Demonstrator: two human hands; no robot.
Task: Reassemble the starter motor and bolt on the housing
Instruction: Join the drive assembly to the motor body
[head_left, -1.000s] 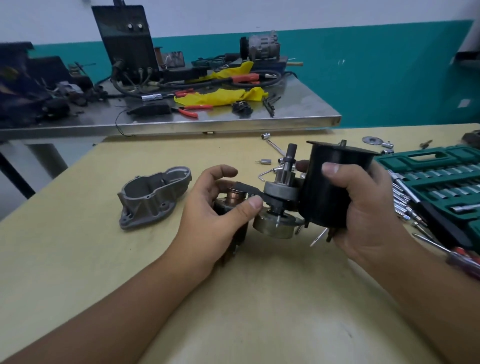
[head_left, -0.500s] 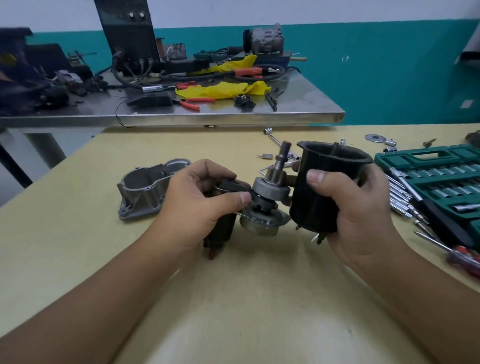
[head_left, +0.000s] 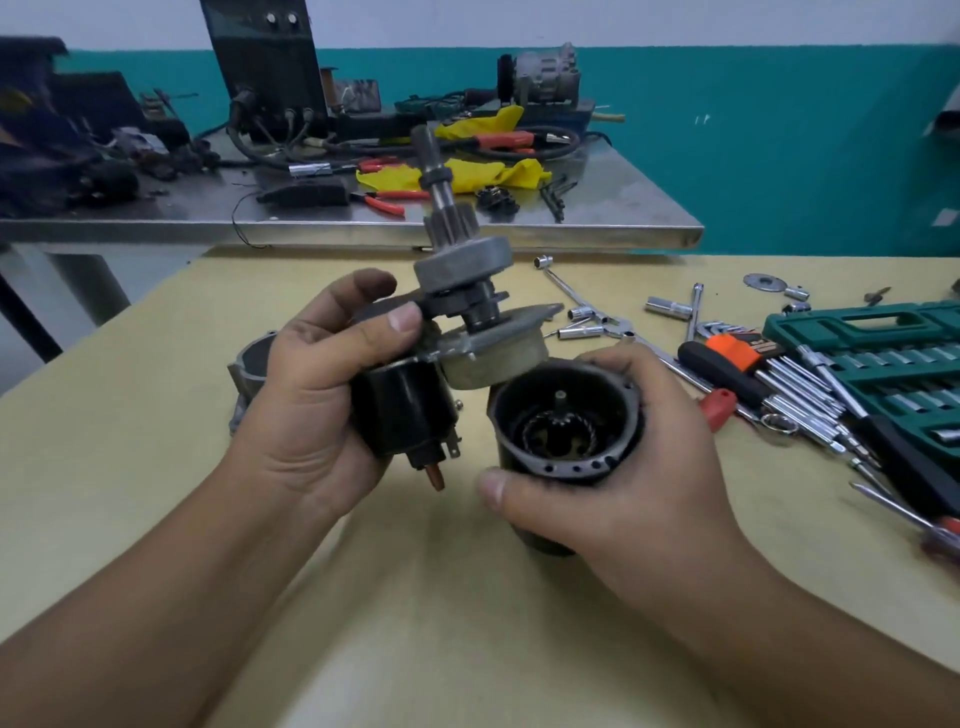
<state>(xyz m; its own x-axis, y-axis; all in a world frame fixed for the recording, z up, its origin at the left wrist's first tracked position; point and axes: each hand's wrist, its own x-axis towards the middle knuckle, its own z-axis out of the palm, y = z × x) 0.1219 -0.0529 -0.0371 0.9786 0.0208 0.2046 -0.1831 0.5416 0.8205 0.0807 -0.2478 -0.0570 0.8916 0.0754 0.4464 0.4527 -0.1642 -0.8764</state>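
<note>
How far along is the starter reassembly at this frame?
Done: the shaft and solenoid assembly is one unit. In hand: left hand holds it tilted beside the open black motor can, gripped by right hand. Left: mating them, then bolting on the grey housing lying behind.

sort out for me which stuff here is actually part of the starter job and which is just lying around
Part of the job:
- solenoid and pinion shaft assembly, gripped by the left hand
- black motor casing, held open end up by the right hand
- grey housing on the table behind the left hand
- socket set for the bolts

Lying about:
- yellow rag
- red pliers
- alternator
</note>
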